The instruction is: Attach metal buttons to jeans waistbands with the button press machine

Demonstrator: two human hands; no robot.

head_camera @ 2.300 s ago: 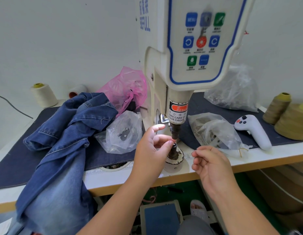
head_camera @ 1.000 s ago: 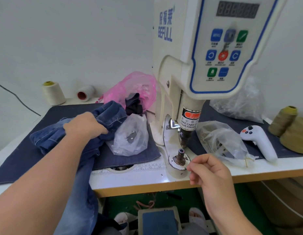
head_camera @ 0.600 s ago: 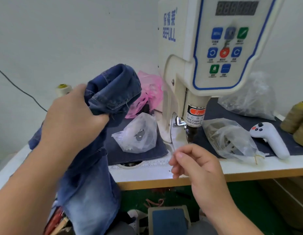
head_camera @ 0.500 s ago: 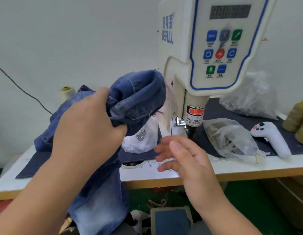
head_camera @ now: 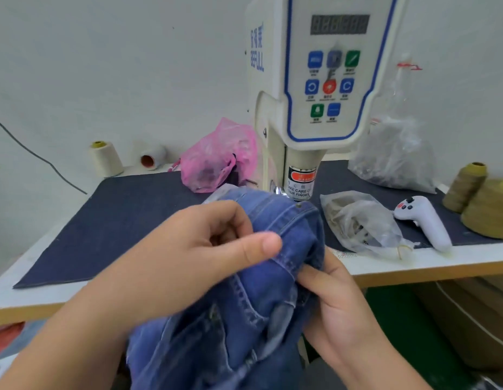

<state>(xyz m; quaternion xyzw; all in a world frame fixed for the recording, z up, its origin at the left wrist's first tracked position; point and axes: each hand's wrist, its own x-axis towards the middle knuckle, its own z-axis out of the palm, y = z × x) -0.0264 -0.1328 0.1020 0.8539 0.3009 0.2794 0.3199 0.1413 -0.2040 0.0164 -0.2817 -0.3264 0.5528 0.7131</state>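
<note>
I have both hands on the jeans (head_camera: 275, 249), bunched just in front of the button press machine (head_camera: 315, 88): my left hand (head_camera: 194, 254) pinches the denim, my right hand (head_camera: 334, 299) grips its right edge.

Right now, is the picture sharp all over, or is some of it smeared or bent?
Head view: the jeans and left hand look motion-smeared, and the machine panel's display digits are unreadable; the table edge bows from the wide lens; lighting is soft and even, with no hard shadows or glare.
</note>
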